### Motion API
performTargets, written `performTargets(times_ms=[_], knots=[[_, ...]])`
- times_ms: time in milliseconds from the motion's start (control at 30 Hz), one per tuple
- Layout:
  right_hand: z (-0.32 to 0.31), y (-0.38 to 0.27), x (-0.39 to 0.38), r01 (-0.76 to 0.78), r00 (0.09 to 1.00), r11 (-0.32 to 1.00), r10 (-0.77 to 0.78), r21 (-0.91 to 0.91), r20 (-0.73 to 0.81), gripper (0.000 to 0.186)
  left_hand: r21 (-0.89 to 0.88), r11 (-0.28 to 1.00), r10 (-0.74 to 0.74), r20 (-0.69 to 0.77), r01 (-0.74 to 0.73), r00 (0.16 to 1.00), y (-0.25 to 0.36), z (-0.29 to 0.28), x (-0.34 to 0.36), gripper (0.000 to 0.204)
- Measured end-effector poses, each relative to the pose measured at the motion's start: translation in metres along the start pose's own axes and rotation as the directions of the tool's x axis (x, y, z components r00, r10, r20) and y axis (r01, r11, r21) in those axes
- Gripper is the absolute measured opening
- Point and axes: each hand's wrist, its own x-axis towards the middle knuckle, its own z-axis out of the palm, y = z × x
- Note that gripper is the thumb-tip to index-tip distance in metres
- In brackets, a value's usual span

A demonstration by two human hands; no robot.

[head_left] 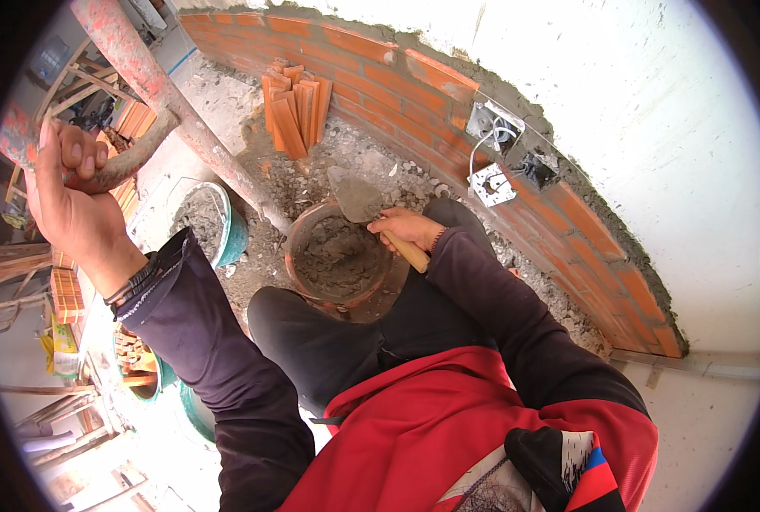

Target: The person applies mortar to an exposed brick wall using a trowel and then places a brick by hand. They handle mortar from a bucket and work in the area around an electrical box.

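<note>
My left hand [77, 183] is wrapped round a curved, mortar-crusted metal bar [147, 143] joined to a pink-and-grey mottled pipe [205, 154] that slants down toward the floor. My right hand [404, 226] grips the wooden handle [411, 253] of a trowel, whose grey blade [356, 194] is tilted above a round bucket [303, 269] of grey mortar [339, 252] between my bent legs.
A curved brick-faced wall strip [593, 230] with open electrical boxes [491, 181] runs along the right below white plaster. Loose brick strips [295, 111] lean at the back. Teal buckets [231, 239] stand to the left, with timber [17, 260] and more bricks [64, 294] beyond.
</note>
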Motion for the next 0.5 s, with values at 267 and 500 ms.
performTargets(times_ms=[267, 500], knots=[[0.006, -0.011, -0.007, 0.047, 0.999, 0.999, -0.046, -0.014, 0.020, 0.027, -0.017, 1.000, -0.025, 0.015, 0.026, 1.000, -0.001, -0.007, 0.002, 0.018], [0.006, -0.016, -0.026, 0.075, 0.994, 0.985, -0.086, 0.157, 0.067, 0.020, -0.085, 0.994, -0.062, 0.054, 0.066, 0.997, -0.002, -0.012, 0.004, 0.019]])
